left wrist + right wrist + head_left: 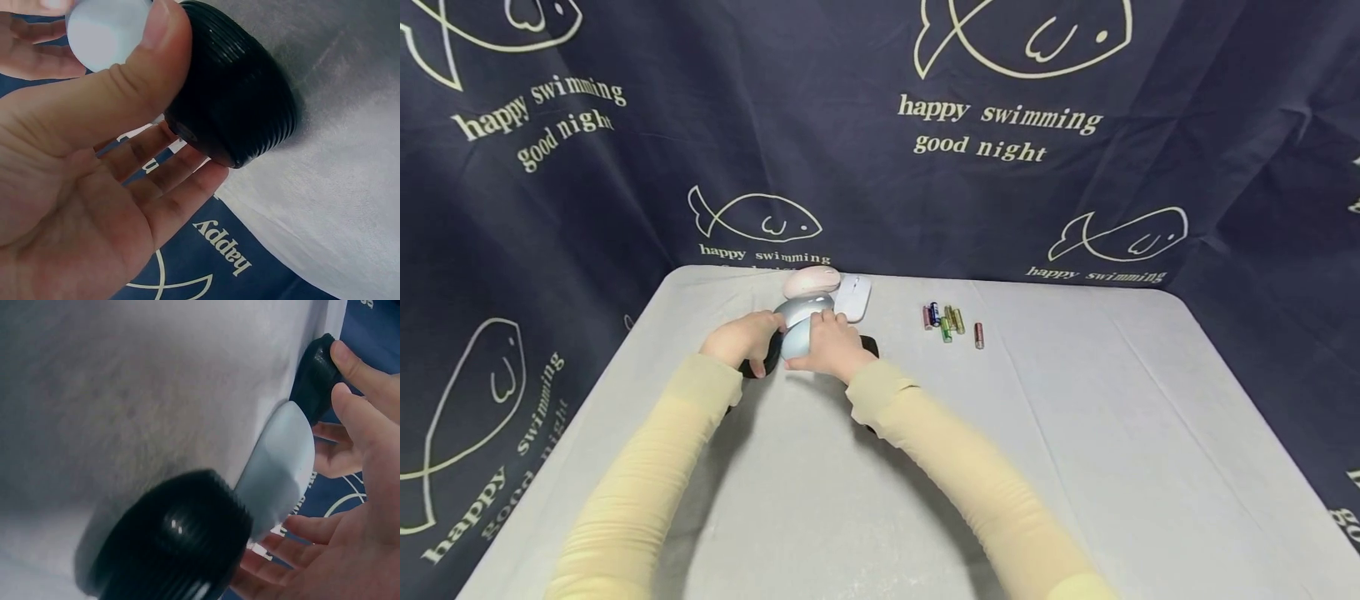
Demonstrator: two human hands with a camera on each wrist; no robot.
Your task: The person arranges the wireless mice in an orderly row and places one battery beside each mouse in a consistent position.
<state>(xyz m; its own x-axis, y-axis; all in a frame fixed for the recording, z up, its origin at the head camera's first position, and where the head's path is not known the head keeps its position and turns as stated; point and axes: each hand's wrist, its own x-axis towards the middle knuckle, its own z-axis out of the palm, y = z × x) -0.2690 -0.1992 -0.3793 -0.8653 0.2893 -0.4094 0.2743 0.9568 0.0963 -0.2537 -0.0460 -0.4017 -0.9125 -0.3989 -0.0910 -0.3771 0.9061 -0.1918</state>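
Note:
My left hand [739, 337] grips a black computer mouse [765, 360] with thumb and fingers; its ridged side [250, 94] faces the left wrist view. Close beside it, my right hand [837, 343] holds a light blue mouse [795, 340] between thumb and fingers, covering part of its top. A second black mouse [870, 345] stands against the blue one on the right, partly behind the right hand, and looms large in the right wrist view. Just behind the blue mouse is a grey-blue mouse [808, 307].
A pink mouse [811, 282] and a flat white mouse [853, 297] lie at the back of the grey-white table [820, 500]. Several small batteries [947, 320] are clustered right of the mice, with a red battery [978, 335] apart. Dark blue printed cloth [865, 200] hangs behind.

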